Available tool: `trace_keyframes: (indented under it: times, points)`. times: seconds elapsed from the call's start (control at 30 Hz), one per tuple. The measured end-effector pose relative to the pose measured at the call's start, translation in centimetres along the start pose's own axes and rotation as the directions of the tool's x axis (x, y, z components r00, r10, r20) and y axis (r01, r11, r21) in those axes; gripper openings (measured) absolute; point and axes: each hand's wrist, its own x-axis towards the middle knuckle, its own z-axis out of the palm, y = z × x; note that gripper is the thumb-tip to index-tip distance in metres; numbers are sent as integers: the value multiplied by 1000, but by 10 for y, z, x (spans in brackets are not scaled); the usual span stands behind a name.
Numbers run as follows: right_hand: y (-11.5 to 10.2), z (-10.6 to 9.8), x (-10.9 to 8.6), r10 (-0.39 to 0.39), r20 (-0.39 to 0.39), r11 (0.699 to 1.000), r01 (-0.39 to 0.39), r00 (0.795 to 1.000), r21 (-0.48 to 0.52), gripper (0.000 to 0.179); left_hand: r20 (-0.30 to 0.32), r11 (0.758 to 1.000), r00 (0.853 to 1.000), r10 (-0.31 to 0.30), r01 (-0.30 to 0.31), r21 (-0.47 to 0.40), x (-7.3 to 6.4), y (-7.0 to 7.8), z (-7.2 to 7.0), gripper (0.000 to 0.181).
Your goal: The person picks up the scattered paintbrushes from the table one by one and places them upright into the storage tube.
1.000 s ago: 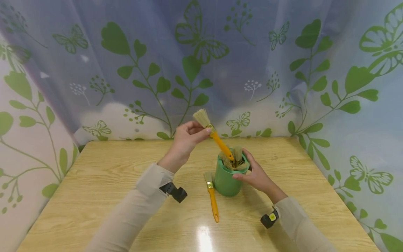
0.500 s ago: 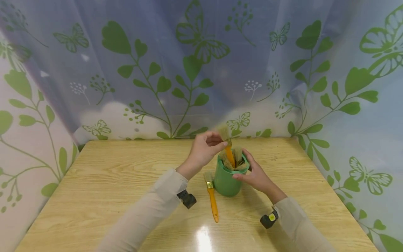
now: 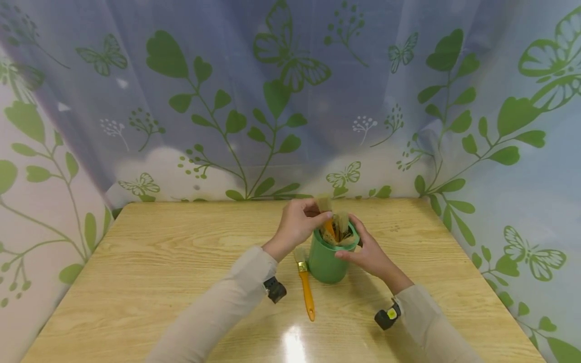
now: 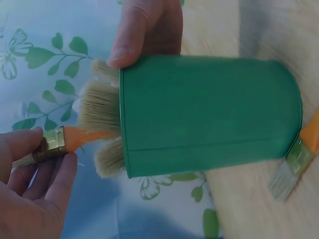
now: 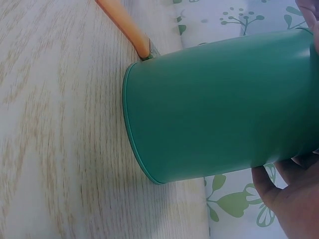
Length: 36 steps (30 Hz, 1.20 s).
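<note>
My left hand (image 3: 297, 224) pinches a paintbrush (image 4: 70, 138) at its metal band, bristles up, with the orange handle reaching down into a green canister (image 3: 328, 262). Several other brushes (image 4: 99, 104) stand in the canister, their pale bristles poking out of its mouth. My right hand (image 3: 365, 249) grips the canister near its rim from the right side, thumb at the front; the right wrist view shows fingers (image 5: 266, 186) against its wall. Beside the canister's base, on the left, lies another orange-handled paintbrush (image 3: 306, 290), bristles pointing away.
Everything stands on a light wood-grain table (image 3: 181, 252). A curtain (image 3: 290, 101) printed with leaves and butterflies hangs behind the table's back edge and along both sides.
My left hand has moved right and down with the paintbrush, and its handle has sunk into the canister. The right hand, canister and lying brush have stayed in place.
</note>
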Motion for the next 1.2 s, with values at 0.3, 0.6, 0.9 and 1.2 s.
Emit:
trace_keyframes:
  times: [0.3, 0.6, 0.9, 1.2]
  points:
    - [1, 2, 0, -9, 8, 1000, 9, 1000, 23, 99, 108, 997, 994, -15, 6, 83, 5, -2, 8, 18]
    - [1, 2, 1, -6, 9, 1000, 6, 1000, 20, 101, 40, 997, 998, -55, 57, -44, 3, -10, -7, 30]
    - [3, 2, 0, 3, 4, 1000, -3, 1000, 7, 103, -9, 948, 968, -249, 242, -208, -10, -43, -24, 33]
    - [2, 2, -1, 4, -2, 1000, -4, 1000, -19, 104, 24, 878, 917, -398, 389, -278, -31, -73, -23, 36]
